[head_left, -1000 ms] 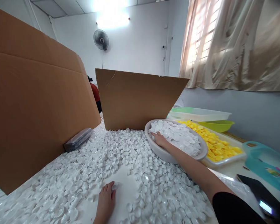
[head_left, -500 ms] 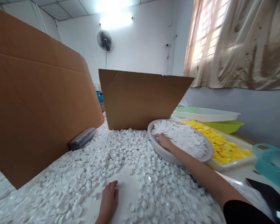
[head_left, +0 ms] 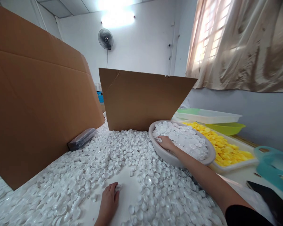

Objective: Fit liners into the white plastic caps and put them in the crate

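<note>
My left hand (head_left: 109, 201) rests low over a bare patch of the white table (head_left: 127, 188). Its fingers are curled in a pinch, and a small white plastic cap (head_left: 118, 187) shows at the fingertips. Reaching to the far right, my right hand (head_left: 165, 142) is inside the left rim of a pale grey basin (head_left: 166, 156). Thin white plastic discs (head_left: 190, 138) fill that basin. Its fingers are closed on a white disc (head_left: 158, 140), partly hidden by the hand. Loose small white caps (head_left: 101, 157) are spread thickly around the left hand.
Tall cardboard panels (head_left: 37, 103) (head_left: 141, 97) stand at left and behind. A clear plastic case (head_left: 82, 139) leans by the left panel. Right of the basin are a tray of yellow pieces (head_left: 226, 150), a teal basket (head_left: 273, 166) and a black flat device (head_left: 269, 194).
My right hand stays at the basin's left edge, and a white disc now shows more plainly at its fingers. The left hand has hardly moved. The view has shifted slightly.
</note>
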Tool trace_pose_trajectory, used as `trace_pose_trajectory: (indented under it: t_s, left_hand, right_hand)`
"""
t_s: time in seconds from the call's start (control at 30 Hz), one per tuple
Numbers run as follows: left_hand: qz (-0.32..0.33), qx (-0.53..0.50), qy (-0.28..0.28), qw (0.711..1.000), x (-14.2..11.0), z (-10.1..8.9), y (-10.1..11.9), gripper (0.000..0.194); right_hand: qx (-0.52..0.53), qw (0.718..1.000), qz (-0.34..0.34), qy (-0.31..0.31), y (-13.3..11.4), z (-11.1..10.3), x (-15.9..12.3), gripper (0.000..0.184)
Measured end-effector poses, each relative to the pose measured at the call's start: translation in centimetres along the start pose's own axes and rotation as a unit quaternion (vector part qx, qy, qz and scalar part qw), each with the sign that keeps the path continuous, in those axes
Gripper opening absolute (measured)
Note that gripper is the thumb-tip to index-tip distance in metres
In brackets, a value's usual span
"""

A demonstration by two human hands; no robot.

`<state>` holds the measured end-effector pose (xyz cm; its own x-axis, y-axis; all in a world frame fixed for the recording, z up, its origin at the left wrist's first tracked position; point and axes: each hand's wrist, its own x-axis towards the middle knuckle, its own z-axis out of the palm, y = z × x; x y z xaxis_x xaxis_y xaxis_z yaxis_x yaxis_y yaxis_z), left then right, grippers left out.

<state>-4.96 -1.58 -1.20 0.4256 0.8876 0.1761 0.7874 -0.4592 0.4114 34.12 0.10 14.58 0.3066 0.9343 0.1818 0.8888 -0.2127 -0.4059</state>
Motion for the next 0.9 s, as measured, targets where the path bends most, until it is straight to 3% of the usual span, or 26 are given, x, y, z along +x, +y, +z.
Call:
trace_pose_trajectory:
  t_s: [0.3,0.4,0.5,0.63,0.7,0.8,0.9]
  left_hand:
    - [0.03,-0.014,-0.02,0.999,-0.3,-1.0,0.9,0.031]
    - [0.031,-0.008,-0.02,0.999,-0.2,-1.3,1.0,0.027]
    - [0.019,-0.002,-0.024,1.0,-0.1,-1.2,1.7,0.024]
    - [-0.034,0.013,-0.031,0.999,-0.2,-0.2,4.4,0.021]
    - [-0.049,0.011,-0.032,0.998,-0.5,0.3,6.0,0.021]
    - [-0.039,-0.007,-0.043,0.998,-0.8,0.9,7.4,0.021]
    - [-0.022,-0.049,-0.045,0.998,-1.3,1.2,6.9,0.021]
  right_hand:
    - [0.137,0.979,0.133,0.066,1.7,-1.5,0.8,0.061]
    - [0.162,0.971,0.154,0.087,2.5,-2.8,0.7,0.067]
    - [0.163,0.971,0.144,0.105,1.8,-4.8,0.3,0.067]
    - [0.134,0.983,0.031,0.124,-3.4,-7.2,-0.4,0.055]
    - [0.152,0.983,-0.046,0.093,-7.4,-6.9,-0.8,0.049]
    - [0.201,0.97,-0.134,-0.027,-13.8,-3.0,-2.2,0.046]
    - [0.234,0.948,-0.156,-0.146,-19.1,4.3,-5.0,0.051]
